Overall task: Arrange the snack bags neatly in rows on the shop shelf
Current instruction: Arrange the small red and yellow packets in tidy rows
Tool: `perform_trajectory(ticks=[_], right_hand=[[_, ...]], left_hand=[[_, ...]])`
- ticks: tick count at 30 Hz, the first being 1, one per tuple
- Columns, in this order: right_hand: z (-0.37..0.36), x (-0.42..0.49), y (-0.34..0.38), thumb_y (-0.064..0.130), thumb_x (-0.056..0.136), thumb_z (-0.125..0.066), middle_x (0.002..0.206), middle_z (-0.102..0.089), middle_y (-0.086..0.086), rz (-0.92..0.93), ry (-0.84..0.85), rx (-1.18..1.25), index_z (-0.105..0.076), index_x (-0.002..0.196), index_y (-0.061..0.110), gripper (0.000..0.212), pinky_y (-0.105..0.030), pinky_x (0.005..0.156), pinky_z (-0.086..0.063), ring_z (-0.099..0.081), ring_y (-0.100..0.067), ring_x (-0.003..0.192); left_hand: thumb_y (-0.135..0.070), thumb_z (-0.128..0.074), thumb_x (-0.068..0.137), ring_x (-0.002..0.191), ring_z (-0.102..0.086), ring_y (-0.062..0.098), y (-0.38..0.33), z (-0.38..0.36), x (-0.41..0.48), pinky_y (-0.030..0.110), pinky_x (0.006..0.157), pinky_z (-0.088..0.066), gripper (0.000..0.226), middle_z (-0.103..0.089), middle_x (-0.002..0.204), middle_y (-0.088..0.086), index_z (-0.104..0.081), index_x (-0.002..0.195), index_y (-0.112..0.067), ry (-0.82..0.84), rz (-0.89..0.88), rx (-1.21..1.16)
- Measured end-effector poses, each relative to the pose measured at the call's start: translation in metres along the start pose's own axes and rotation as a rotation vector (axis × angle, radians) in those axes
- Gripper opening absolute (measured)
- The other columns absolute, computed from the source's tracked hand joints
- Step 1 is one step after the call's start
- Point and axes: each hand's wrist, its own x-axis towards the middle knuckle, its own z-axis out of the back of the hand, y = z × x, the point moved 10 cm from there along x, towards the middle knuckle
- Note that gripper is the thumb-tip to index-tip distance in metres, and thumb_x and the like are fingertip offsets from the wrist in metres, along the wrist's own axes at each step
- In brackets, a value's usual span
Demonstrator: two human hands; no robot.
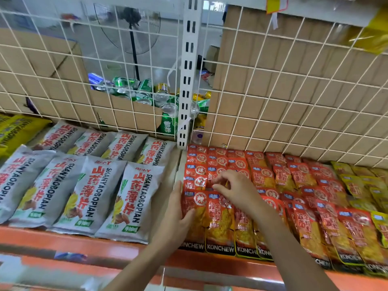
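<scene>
Red snack bags (262, 177) lie in overlapping rows on the shelf (63, 240), under and to the right of both hands. Left hand (176, 215) is flat, fingers straight, pressed along the left edge of the leftmost red column, with the thumb lying on the front bag (218, 219) of that column. Right hand (237, 190) is just above and right of the left one. Its fingers (220, 177) are curled down onto the red bags one row back. Can't tell if it pinches a bag or only touches. The hands are near each other but not touching.

Grey bags (88, 185) sit left of the left hand in two rows of four, tilted the same way, with a bare strip of shelf between them and the red ones. More yellow bags (19, 129) are at far left behind the grey ones. Yellow bags (357, 181) sit far right of the right hand, past the red rows, which look less tidy there.

Beyond the hands a white wire grid (294, 91) backs the shelf, with a slotted white post (186, 80) straight up from the left hand. Through the grid: cardboard boxes (273, 59), loose drink cans (147, 89) in an open box, and a standing fan (130, 28) further back.
</scene>
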Motion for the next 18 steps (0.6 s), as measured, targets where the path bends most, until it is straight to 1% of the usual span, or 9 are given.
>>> perform_trajectory(ticks=[1,2,4,5,8,11,14,16,18], right_hand=[[0.001,0.002,0.002,0.033,0.089,-0.059,0.096,-0.057,0.009,0.011,-0.018,-0.001,-0.061,0.100,0.020,0.017,-0.015,0.063,-0.032,-0.047,-0.002,0.079],[0.001,0.005,0.005,0.034,0.089,-0.059,0.093,-0.058,0.009,0.020,-0.026,0.000,-0.060,0.104,0.021,0.020,-0.014,0.060,-0.031,-0.046,0.000,0.073],[-0.002,0.011,0.008,0.035,0.089,-0.057,0.090,-0.057,0.010,0.025,-0.022,0.017,-0.057,0.113,0.023,0.026,-0.013,0.058,-0.032,-0.045,0.003,0.068],[-0.004,0.014,0.010,0.035,0.090,-0.057,0.091,-0.058,0.009,0.021,-0.015,0.028,-0.057,0.116,0.023,0.029,-0.014,0.060,-0.034,-0.046,0.003,0.069],[-0.011,0.025,0.013,0.035,0.090,-0.057,0.092,-0.059,0.009,0.003,0.011,0.044,-0.058,0.116,0.024,0.029,-0.014,0.060,-0.037,-0.049,0.001,0.071],[-0.018,0.033,0.014,0.033,0.088,-0.060,0.097,-0.061,0.007,-0.004,0.044,0.054,-0.061,0.110,0.023,0.024,-0.013,0.061,-0.036,-0.052,-0.004,0.080],[-0.022,0.037,0.011,0.029,0.087,-0.062,0.102,-0.063,0.003,-0.029,0.064,0.097,-0.063,0.107,0.022,0.021,-0.017,0.064,-0.038,-0.054,-0.008,0.086],[-0.023,0.038,0.009,0.026,0.088,-0.061,0.102,-0.062,0.003,-0.033,0.075,0.121,-0.063,0.108,0.020,0.021,-0.013,0.062,-0.036,-0.053,-0.008,0.086],[-0.023,0.038,0.009,0.024,0.088,-0.061,0.100,-0.061,0.003,-0.032,0.082,0.140,-0.063,0.108,0.019,0.021,-0.010,0.062,-0.034,-0.053,-0.008,0.087]], left_hand=[[-0.004,-0.055,0.090,0.113,-0.040,-0.018,0.001,0.003,0.003,0.017,0.101,-0.037,0.067,-0.036,0.127,-0.027,-0.016,0.128,-0.043,-0.023,-0.004,0.043],[-0.006,-0.057,0.089,0.117,-0.041,-0.011,0.001,0.005,0.005,0.018,0.103,-0.035,0.067,-0.036,0.128,-0.026,-0.017,0.131,-0.041,-0.033,-0.012,0.084],[-0.012,-0.060,0.088,0.123,-0.034,-0.005,-0.003,0.004,0.010,0.006,0.101,-0.027,0.067,-0.032,0.128,-0.026,-0.020,0.138,-0.031,-0.013,-0.041,0.193],[-0.016,-0.062,0.087,0.127,-0.028,-0.005,-0.005,0.003,0.011,0.004,0.102,-0.023,0.069,-0.029,0.132,-0.025,-0.020,0.141,-0.025,-0.001,-0.066,0.272],[-0.029,-0.061,0.088,0.141,-0.008,0.004,0.000,-0.003,0.014,0.018,0.115,-0.008,0.083,-0.011,0.154,-0.008,-0.007,0.149,-0.016,0.033,-0.088,0.488],[-0.031,-0.053,0.092,0.142,0.007,0.004,0.003,-0.007,0.014,0.012,0.109,0.005,0.083,0.005,0.157,-0.002,0.005,0.148,-0.014,0.053,-0.087,0.578],[-0.032,-0.051,0.093,0.141,0.009,0.003,0.002,-0.006,0.014,0.014,0.110,0.005,0.083,0.009,0.157,-0.001,0.008,0.148,-0.015,0.042,-0.083,0.588],[-0.033,-0.051,0.093,0.142,0.007,0.006,0.003,-0.005,0.014,0.017,0.112,0.003,0.082,0.008,0.157,-0.002,0.008,0.148,-0.016,0.041,-0.073,0.594],[-0.033,-0.050,0.094,0.143,0.007,0.007,0.003,-0.005,0.014,0.016,0.111,0.003,0.081,0.008,0.157,-0.002,0.008,0.148,-0.016,0.045,-0.067,0.595]])
